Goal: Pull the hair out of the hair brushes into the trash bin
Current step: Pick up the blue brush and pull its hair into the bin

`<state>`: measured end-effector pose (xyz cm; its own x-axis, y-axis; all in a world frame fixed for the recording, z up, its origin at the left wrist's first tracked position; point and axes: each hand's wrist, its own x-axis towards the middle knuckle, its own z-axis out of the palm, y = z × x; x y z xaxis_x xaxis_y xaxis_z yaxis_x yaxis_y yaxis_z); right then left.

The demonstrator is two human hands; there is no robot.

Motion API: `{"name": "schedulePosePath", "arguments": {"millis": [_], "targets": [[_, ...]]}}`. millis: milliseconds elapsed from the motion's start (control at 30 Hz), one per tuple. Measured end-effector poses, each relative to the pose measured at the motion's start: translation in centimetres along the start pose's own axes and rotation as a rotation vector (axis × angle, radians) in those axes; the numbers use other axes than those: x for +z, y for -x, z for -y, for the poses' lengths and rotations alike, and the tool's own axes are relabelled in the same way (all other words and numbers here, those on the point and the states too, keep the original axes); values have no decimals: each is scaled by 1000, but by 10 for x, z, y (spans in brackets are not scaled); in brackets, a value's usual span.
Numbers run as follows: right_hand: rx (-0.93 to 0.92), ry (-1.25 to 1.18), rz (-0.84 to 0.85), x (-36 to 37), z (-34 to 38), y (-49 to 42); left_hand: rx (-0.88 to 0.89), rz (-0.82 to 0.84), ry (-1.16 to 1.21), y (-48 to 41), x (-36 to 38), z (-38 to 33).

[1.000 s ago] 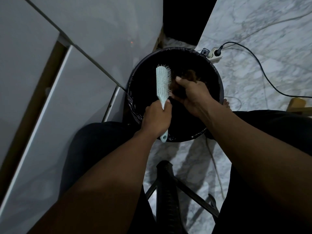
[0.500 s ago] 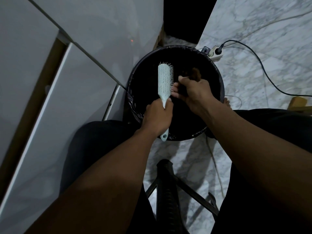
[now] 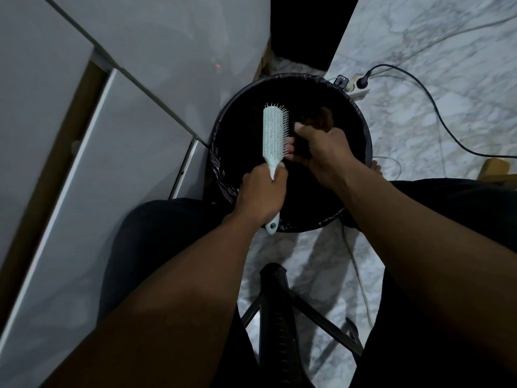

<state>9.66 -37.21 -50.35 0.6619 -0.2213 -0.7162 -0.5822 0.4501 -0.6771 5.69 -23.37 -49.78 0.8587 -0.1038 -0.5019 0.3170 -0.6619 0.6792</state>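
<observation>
A pale blue hair brush [image 3: 275, 133] is held upright over the round black trash bin [image 3: 366, 141], bristles facing right. My left hand [image 3: 263, 193] is shut on its handle, whose end pokes out below my fist. My right hand [image 3: 324, 148] sits just right of the brush head, fingertips touching the lower bristles, closed on a dark brown clump of hair [image 3: 319, 123] that sticks out above my knuckles. The bin's inside is black and its contents cannot be made out.
White cabinet doors [image 3: 117, 152] stand close on the left. A power strip [image 3: 354, 86] and a black cable [image 3: 436, 113] lie on the marble floor behind the bin. A black stool frame [image 3: 277, 317] sits between my knees. A bare toe [image 3: 375, 166] shows by the bin's right side.
My right hand has drawn the hair clump slightly away from the bristles and its fingertips are back at the lower bristles. The brush has tilted a little and stays over the bin.
</observation>
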Motion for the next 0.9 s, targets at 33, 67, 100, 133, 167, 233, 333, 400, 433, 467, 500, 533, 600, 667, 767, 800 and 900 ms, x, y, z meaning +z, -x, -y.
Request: {"name": "schedulePosePath", "arguments": {"millis": [33,67,100,133,167,233,333,400,433,467,500,533,600,667,767,800,900], "targets": [[-42,44,33,1,0,2,0,4,-8,0,0,0],[-97,121,58,2,-1,3,2,8,-23,0,0,1],[-150,219,59,4,-2,5,6,16,-45,0,0,1],[-186,321,30,4,-3,5,10,26,-68,0,0,1],[-204,394,-8,4,-4,3,16,35,-82,1,1,1],[-196,433,-76,2,-5,-3,35,45,-87,3,2,1],[-194,377,-123,-1,-6,-5,43,39,-83,2,2,2],[-134,222,-111,0,-7,-5,26,24,-48,0,2,2],[-85,136,-103,1,-6,-4,11,17,-21,0,2,2],[-54,83,-96,3,-6,-2,-2,12,-3,-1,1,2],[-52,82,-84,3,-6,-2,-8,9,1,-1,1,2],[-80,130,-62,3,-6,-2,-12,12,-6,0,1,2],[-185,344,-1,3,-9,0,-18,24,-36,0,2,2],[-250,497,-18,5,-10,3,-18,35,-75,-1,2,3],[-291,554,-125,5,-8,2,1,42,-97,1,4,4],[-302,570,-148,5,-7,0,9,42,-101,2,4,4],[-265,537,-179,1,-8,-4,33,38,-97,3,2,3]]}}
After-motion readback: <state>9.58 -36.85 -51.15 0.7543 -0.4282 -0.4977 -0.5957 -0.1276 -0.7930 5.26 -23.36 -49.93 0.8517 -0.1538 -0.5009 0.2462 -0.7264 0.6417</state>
